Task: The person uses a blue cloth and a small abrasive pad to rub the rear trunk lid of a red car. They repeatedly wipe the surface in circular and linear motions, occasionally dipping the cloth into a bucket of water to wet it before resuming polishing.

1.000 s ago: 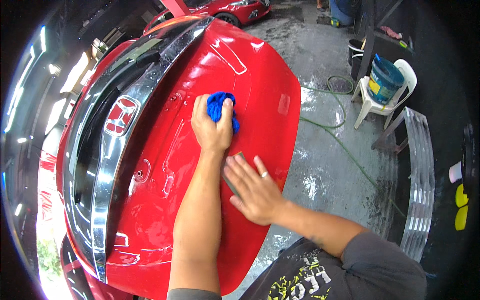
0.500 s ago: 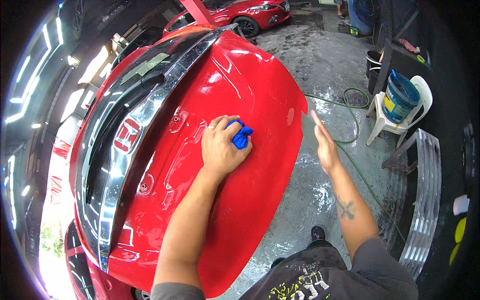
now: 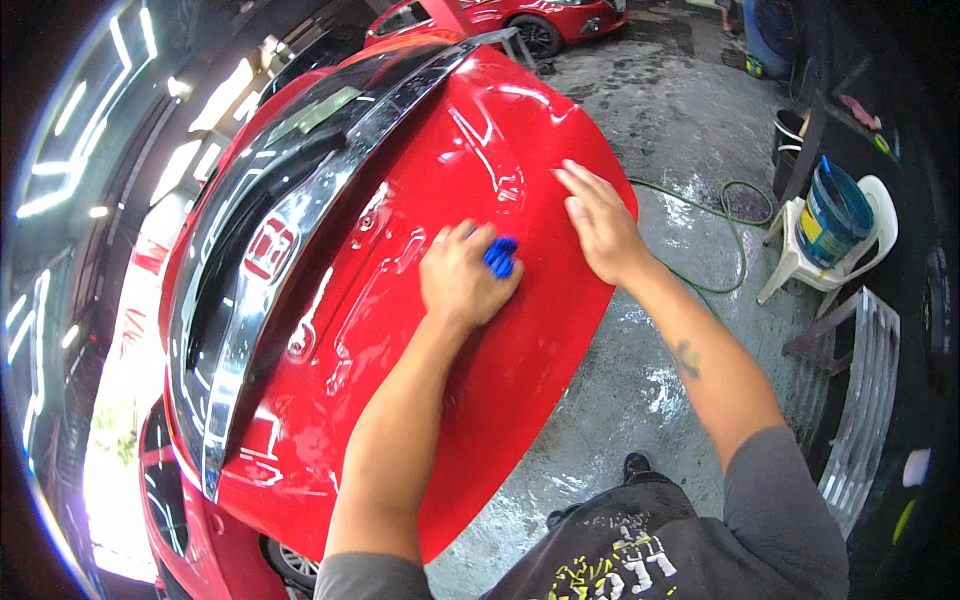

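The left hand [image 3: 468, 275] is curled tightly around a bunched blue cloth [image 3: 500, 258] over the middle of a red car's tailgate panel [image 3: 520, 370], its knuckles uppermost and part of the cloth poking out on the right; the right hand [image 3: 603, 220] lies flat, fingers stretched out and nearly together, over the panel near its right edge; whether anything sits beneath that palm cannot be told. Chrome trim [image 3: 232, 355] with a red-centred emblem [image 3: 270, 250] runs along the panel's left side; to the right, a green hose [image 3: 738, 250] loops across the glossy grey floor [image 3: 620, 400], near a white plastic chair [image 3: 790, 265] bearing a dark teal bucket [image 3: 830, 225]; below the chair stands a ribbed silver part [image 3: 868, 400]; a second red car [image 3: 575, 18] is parked at the top.
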